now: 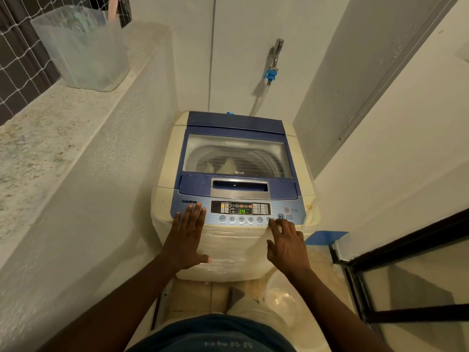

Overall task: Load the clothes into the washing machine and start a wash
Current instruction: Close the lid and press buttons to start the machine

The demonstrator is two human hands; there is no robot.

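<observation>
A cream top-loading washing machine (175, 158) with a blue lid stands in a narrow alcove. Its lid (236, 123) is down, and light clothes (228, 165) show through the window inside the drum. The control panel (241, 208) is lit and its green display reads 14. My left hand (186, 240) lies flat, fingers spread, on the machine's front left edge by the panel. My right hand (286, 243) reaches up with a fingertip on a round button at the right end of the button row, left of the start/pause button (280, 216).
A stone ledge (38, 138) runs along the left with a translucent plastic bin (83, 47) on it. A tap with a blue hose fitting (271, 73) hangs on the back wall. A dark-framed door (406, 252) is at the right, and a pale basket (281, 304) sits on the floor.
</observation>
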